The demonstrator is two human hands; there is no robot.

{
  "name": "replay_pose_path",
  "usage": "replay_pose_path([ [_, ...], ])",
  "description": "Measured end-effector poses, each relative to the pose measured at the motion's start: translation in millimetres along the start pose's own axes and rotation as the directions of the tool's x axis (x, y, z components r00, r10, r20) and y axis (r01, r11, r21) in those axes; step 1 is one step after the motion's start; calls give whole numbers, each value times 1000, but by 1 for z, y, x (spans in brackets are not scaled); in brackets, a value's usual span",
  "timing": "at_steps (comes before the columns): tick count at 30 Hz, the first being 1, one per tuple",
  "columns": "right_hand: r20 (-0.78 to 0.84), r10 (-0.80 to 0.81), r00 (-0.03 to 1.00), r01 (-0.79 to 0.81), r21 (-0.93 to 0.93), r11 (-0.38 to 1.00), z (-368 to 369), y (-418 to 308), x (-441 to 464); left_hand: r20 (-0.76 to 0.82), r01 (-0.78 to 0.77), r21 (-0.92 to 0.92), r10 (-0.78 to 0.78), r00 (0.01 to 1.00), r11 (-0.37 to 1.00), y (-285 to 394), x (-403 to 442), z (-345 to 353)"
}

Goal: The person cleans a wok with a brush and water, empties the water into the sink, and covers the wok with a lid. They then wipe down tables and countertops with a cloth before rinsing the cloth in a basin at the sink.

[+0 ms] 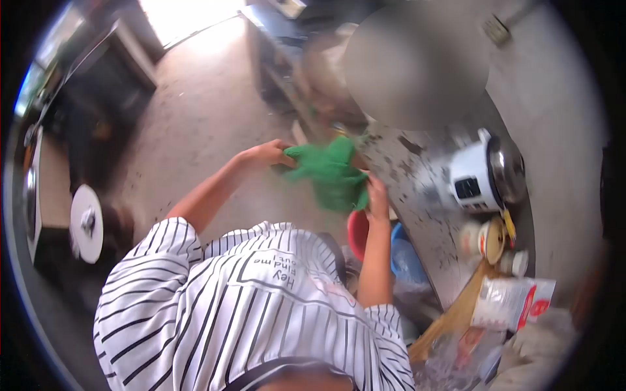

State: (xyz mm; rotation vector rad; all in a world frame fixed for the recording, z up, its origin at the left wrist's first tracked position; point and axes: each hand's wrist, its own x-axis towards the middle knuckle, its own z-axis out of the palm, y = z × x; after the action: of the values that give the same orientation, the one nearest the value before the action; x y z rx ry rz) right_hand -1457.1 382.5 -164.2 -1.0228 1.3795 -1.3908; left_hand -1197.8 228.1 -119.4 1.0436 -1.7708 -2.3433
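Observation:
A green cloth (329, 171), blurred by motion, hangs between my two hands in front of my chest, above the floor by the counter edge. My left hand (274, 154) pinches its left corner. On the other side, my right hand (376, 197) grips the cloth's right edge, close to the counter. The cloth is partly bunched, and its lower part hangs down toward me.
A white rice cooker (475, 177) stands on the speckled counter (407, 173) at right, near jars (490, 240) and a white-and-red packet (512, 303). Below the counter are a red container (357, 234) and a blue one (409, 260). A round white lid (87, 223) is at left.

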Motion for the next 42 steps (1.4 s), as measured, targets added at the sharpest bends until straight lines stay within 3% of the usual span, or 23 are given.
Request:
replay_pose_path([
  [1,15,53,998,-53,-28,998,24,4,15,-95,-28,-109,18,995,994,-11,-20,-19],
  [4,59,273,960,-269,457,848,118,-28,52,-297,-166,-319,68,952,933,-20,-77,-94],
  [6,208,157,965,-173,64,983,161,-2,82,-370,-231,-467,49,928,854,-44,-119,-118],
  [8,282,112,953,-139,76,987,177,-16,119,-492,-228,-398,2,870,889,-28,-131,-141],
  [10,354,154,922,-296,393,871,209,-39,132,-526,-414,-519,103,844,747,-35,-142,-156],
  [12,431,168,887,-302,265,916,229,-23,162,-691,11,-181,-135,711,983,-48,-149,-185],
  [13,503,130,854,-195,79,978,242,-22,177,-633,11,-97,-71,771,995,-67,-155,-206],
  [14,582,88,809,-38,-98,994,275,-24,194,-664,-14,-105,-59,746,994,-72,-175,-225],
  [16,616,178,767,-262,47,964,312,-33,219,-689,-610,-344,250,680,714,-63,-193,-235],
  [18,616,95,782,-263,189,946,355,-18,249,-774,-395,-250,63,630,884,-56,-215,-261],
  [19,705,91,704,-70,-58,996,371,-6,273,-835,-140,-184,-79,544,973,-54,-223,-275],
  [20,730,72,680,-50,-51,997,390,-15,289,-856,-157,-176,-72,512,972,-53,-227,-290],
  [22,732,-95,674,-211,314,926,441,-36,315,-899,-682,-207,138,415,702,-52,-248,-325],
  [24,723,14,690,-225,196,954,485,-49,341,-931,-648,-204,59,360,733,-51,-265,-345],
  [26,827,9,562,133,-102,986,529,-15,384,-959,-628,-147,45,279,764,-36,-285,-387],
  [28,861,66,505,-31,-58,998,576,-34,388,-963,-696,-108,99,250,710,-28,-302,-401],
  [30,857,-52,513,395,-182,900,621,-41,390,-964,-681,-112,87,252,724,-18,-318,-417],
  [32,857,-93,507,507,-210,836,673,-56,388,-949,-512,24,181,258,859,-4,-328,-443],
  [34,925,-189,329,253,107,962,731,-74,382,-941,-447,127,251,229,886,-5,-332,-474],
  [36,949,-274,158,-20,281,960,778,-67,375,-881,-70,135,152,448,988,2,-337,-498],
  [37,947,-286,149,-11,291,957,799,-67,378,-885,-70,147,163,437,987,0,-346,-515],
  [39,992,-68,-109,208,89,974,834,-69,385,-800,-315,270,395,453,910,-8,-371,-549],
  [42,975,105,-196,50,-97,994,872,-26,402,-790,-245,223,322,521,943,-14,-414,-592],
])
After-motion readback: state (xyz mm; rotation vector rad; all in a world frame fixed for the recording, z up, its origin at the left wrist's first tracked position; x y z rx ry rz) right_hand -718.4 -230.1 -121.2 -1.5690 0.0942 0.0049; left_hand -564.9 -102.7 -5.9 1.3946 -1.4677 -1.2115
